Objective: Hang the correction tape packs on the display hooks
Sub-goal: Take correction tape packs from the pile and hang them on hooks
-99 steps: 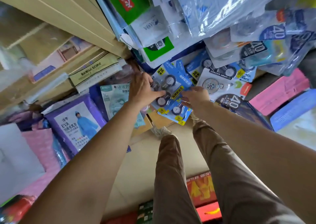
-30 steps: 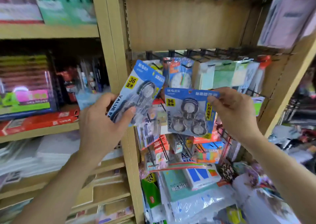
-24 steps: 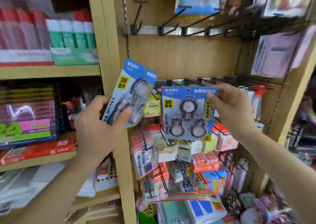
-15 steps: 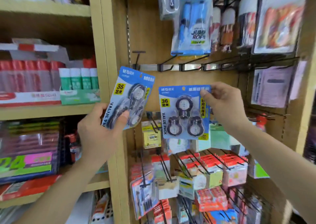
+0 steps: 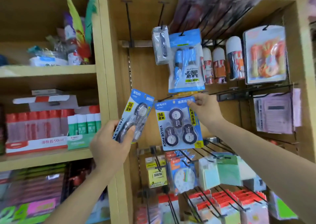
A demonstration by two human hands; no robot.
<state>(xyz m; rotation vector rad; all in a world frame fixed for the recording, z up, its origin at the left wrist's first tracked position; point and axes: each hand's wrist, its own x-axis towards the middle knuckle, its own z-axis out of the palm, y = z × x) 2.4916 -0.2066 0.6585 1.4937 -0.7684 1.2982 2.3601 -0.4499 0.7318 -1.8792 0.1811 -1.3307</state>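
Note:
My left hand [image 5: 111,143] grips a blue correction tape pack [image 5: 136,110] by its lower part, tilted, in front of the shelf upright. My right hand [image 5: 205,110] pinches the top right corner of a second blue pack [image 5: 177,124] with three tape wheels, held flat against the wooden back panel. The top of this pack sits right at a black display hook [image 5: 165,98] under the jump rope bag; I cannot tell whether the hook passes through its hole.
A jump rope bag [image 5: 186,61] and a grey pack [image 5: 160,45] hang above. Empty black hooks [image 5: 127,21] stick out at upper left. Sticky notes [image 5: 220,170] and red packs [image 5: 205,205] hang below. Glue sticks [image 5: 83,122] fill the left shelf.
Both hands rose from the low pile of goods to the hook wall, each carrying a pack. In the last half second the right pack moved up under the jump rope bag.

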